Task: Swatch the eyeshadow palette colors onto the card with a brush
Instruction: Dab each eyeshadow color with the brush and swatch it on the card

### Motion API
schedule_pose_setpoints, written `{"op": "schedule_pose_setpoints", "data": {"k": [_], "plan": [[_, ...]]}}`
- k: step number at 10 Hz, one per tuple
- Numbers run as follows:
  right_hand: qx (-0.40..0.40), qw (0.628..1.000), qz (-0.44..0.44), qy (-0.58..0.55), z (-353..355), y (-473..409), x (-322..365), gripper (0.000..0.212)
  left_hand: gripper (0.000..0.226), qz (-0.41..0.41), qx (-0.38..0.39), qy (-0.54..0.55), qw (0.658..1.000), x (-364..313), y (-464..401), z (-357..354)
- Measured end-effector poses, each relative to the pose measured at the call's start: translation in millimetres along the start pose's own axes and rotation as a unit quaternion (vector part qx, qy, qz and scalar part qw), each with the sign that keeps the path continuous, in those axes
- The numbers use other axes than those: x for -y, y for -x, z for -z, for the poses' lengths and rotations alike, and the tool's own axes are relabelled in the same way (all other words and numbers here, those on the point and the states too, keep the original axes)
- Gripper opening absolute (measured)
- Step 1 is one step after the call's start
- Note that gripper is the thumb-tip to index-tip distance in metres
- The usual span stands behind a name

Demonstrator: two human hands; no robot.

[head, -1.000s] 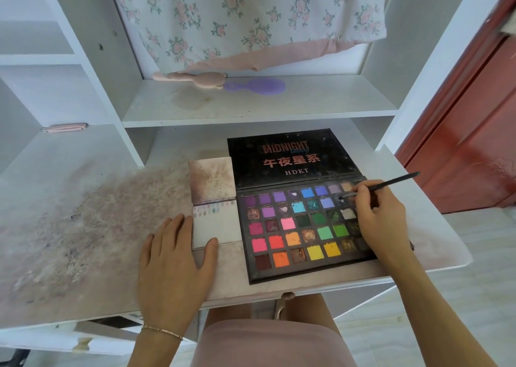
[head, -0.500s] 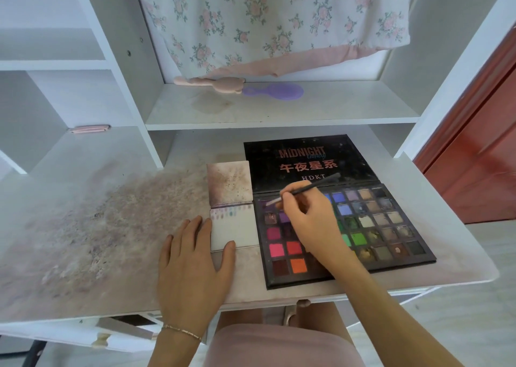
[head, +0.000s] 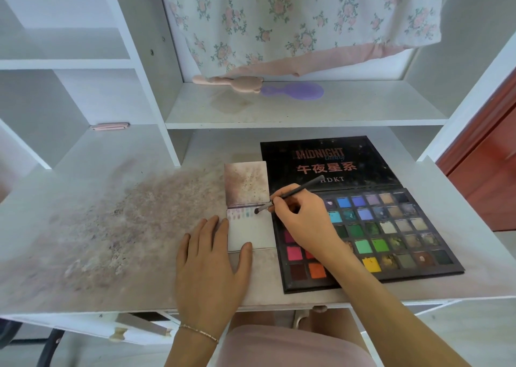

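A person sits at a white desk (head: pixel 83 199). The right hand (head: pixel 301 221) pinches a thin brush (head: pixel 290 193), its tip touching the top row of the card (head: pixel 251 232), just beside faint swatches. The left hand (head: pixel 209 260) lies flat, fingers straight, pinning the card's near edge. The open palette (head: pixel 391 235) lies just right of the card. This looks like laying down a swatch; next likely needs a short stroke, then reloading colour.

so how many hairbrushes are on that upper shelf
2. A pink brush lies on the shelf under the floral cloth, handle pointing left. A purple brush lies right beside it, to its right. The cloth's hem could hide more behind.
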State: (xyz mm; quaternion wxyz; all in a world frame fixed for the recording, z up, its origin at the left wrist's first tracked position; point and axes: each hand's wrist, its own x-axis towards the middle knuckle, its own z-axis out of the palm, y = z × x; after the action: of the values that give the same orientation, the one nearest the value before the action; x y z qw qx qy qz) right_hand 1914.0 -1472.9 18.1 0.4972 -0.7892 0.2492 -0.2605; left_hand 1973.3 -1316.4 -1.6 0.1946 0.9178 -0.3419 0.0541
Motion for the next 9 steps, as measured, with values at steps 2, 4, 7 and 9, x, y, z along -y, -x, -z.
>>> {"op": "schedule_pose_setpoints", "data": {"k": [2,4,7,9], "plan": [[0.009,1.000,-0.009,0.024,-0.8,0.4,0.9,0.014,0.055,-0.002,-0.003,0.004,1.000,0.4,0.0,-0.6],[0.013,0.999,-0.009,0.031,-0.9,0.5,3.0,0.014,0.055,0.000,-0.005,0.010,1.000,0.7,0.6,-1.0],[0.012,0.999,-0.014,0.034,-0.7,0.6,3.4,0.011,0.054,0.001,-0.009,0.013,1.000,0.4,0.6,-1.9],[0.013,0.999,-0.015,0.035,-0.7,1.0,3.5,0.013,0.049,-0.001,-0.007,0.013,1.000,0.7,0.3,-2.3]]}}
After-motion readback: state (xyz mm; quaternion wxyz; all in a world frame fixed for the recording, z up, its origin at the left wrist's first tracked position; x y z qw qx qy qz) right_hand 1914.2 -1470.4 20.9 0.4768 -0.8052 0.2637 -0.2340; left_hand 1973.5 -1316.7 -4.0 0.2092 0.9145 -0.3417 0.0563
